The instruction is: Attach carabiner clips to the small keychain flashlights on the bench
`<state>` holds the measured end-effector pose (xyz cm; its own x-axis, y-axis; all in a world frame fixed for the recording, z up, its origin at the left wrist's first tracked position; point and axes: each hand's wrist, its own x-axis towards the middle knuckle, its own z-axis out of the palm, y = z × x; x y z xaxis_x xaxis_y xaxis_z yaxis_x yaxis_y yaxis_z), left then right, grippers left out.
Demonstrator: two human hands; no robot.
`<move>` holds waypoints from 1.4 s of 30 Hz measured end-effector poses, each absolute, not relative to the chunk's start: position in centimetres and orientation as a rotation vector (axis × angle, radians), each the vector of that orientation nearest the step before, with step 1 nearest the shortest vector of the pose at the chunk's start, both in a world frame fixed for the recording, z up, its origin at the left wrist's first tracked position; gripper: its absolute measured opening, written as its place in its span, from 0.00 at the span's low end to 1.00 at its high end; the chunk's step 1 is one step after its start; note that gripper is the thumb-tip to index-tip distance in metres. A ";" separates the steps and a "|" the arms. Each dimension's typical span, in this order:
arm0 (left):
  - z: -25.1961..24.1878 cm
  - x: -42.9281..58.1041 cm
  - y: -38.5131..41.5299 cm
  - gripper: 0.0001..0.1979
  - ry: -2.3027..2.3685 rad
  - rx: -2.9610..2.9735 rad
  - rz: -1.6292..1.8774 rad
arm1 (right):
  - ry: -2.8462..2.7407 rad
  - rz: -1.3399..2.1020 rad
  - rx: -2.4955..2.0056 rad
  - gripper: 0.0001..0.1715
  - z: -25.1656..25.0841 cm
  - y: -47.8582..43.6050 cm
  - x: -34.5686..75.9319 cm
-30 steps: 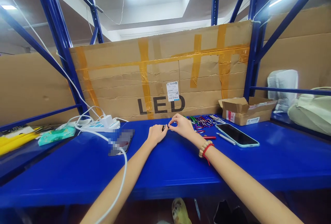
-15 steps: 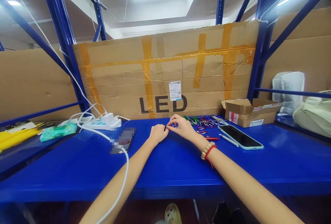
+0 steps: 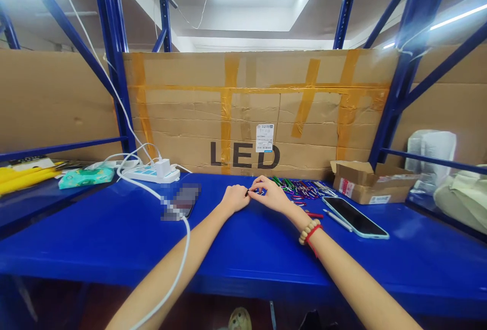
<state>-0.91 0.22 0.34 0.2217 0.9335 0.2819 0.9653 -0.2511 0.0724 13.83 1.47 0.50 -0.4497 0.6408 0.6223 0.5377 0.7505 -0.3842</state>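
Observation:
My left hand (image 3: 235,199) rests low over the blue tabletop with its fingers curled closed. A small dark piece (image 3: 247,193) shows at its fingertips, too small to name. Against that same piece, my right hand (image 3: 271,194) has thumb and forefinger pinched together, its other fingers bent above. The two hands meet at the fingertips. Just beyond my right hand lies a spread of small shiny coloured pieces (image 3: 306,189), green, purple, red and silver. A silver pen-like stick (image 3: 338,220) lies to the right of my right wrist.
A phone with a pale case (image 3: 355,217) lies at right, before an open cardboard box (image 3: 371,183). At left are a blurred-out phone (image 3: 192,198), a white power strip (image 3: 146,173) and a white cable (image 3: 186,249) crossing my left forearm. A large carton (image 3: 182,117) stands behind.
The camera view has tilted and shifted slightly, so the scene sits differently in the picture. Both hands keep nearly the same closed pose around the small dark piece.

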 end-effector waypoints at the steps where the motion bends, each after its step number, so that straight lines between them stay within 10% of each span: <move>1: 0.3 -0.9 0.2 0.21 -1.857 -2.348 -0.446 | -2.086 0.179 -0.886 0.10 0.7 1.8 14.1; 13: 0.2 -1.0 1.0 0.26 -1.831 -2.370 -0.582 | -1.623 -0.011 -1.757 0.16 1.7 5.3 19.3; 42: -0.4 -0.7 2.4 0.25 -1.753 -2.401 -0.536 | -1.786 -0.023 -2.163 0.22 1.6 14.2 13.8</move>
